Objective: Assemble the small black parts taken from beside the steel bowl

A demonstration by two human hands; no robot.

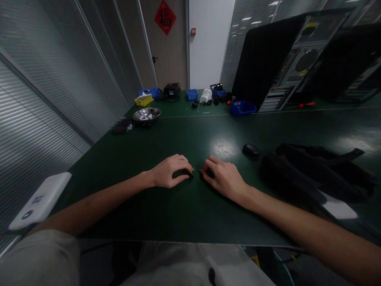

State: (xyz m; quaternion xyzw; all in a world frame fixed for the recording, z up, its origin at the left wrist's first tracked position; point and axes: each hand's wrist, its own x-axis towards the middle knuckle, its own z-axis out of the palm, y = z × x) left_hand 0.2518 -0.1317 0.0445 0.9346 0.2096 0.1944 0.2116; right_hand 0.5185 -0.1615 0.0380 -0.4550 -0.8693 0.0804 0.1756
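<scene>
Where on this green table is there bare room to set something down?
The green tabletop is bare between the round metal bowl and your left hand, and between your right hand and the near edge. It's crowded along the far side, with small blue plastic bins, and at right, around the black, bag-like fabric bundle.

The left hand (172, 171) rested low over the table (184, 214), knuckles up, its fingers curled toward the thumb at the tips. The right hand (223, 174) faced it just beside, well back from the table's near edge, its index finger bent and its fingertips drawn in near the thumb. The two hands did not touch. Both wrists lay nearly straight, and the bare forearms slanted outward over the near edge, the left from a pale sleeve bunched around the elbow.
</scene>
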